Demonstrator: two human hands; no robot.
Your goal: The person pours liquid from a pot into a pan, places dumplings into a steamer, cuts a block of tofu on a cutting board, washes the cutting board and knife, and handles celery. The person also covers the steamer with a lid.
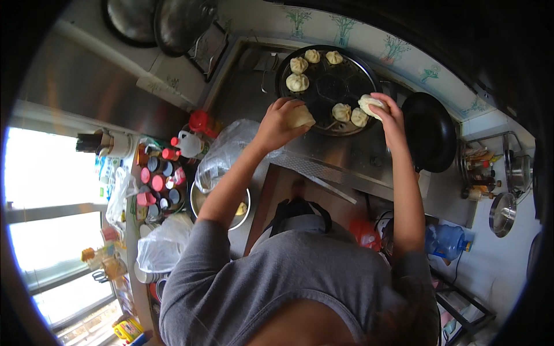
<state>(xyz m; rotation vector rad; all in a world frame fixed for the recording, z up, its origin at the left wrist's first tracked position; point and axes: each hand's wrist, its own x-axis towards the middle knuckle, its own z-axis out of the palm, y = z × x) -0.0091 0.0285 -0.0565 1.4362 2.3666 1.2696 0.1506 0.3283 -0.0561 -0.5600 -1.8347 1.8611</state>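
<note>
A round dark steamer tray [329, 93] rests on the stove in front of me. Several pleated steamed buns [297, 82] line its left and far rim, and two more buns [342, 112] sit at its near right side. My left hand [279, 123] grips a pale bun [301, 116] over the near left rim; the fingers cover part of it. At the right rim, my right hand [393, 119] holds another bun [371, 105] between thumb and fingers, next to the bun [359, 117] at the rim.
A black frying pan [428, 132] stands right of the tray. To the left are a clear plastic bag [225, 151], a metal bowl [249, 197] with a piece of food in it, a white jug [189, 144] and several lidded jars [158, 183]. A blue water bottle [446, 242] is at lower right.
</note>
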